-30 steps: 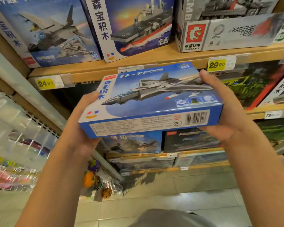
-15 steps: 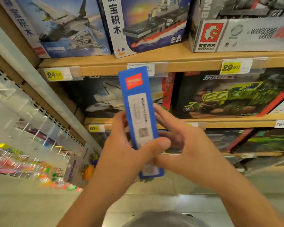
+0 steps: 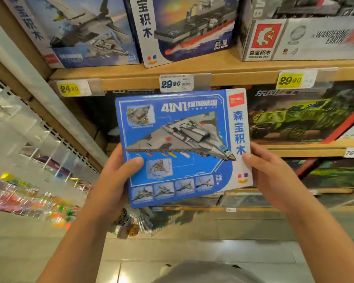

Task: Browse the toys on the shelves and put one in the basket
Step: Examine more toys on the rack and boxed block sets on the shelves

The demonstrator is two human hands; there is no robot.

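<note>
At centre frame in the head view, a person holds a blue toy box [image 3: 180,148] upright before wooden shelves [image 3: 213,68] stacked with building-block sets, its printed panel of a grey jet facing the camera; the left hand [image 3: 114,180] grips the lower left edge, thumb pressed flat across the face and fingers hidden behind; the right hand [image 3: 274,176] pinches the lower right edge, thumb on the white strip, fingers curled behind; yellow price tags [image 3: 289,80] line the shelf lip above; browsing appears under way, the box being inspected; no basket is in view, so the next move likely calls for lowering the box toward one below or beside the frame.
</note>
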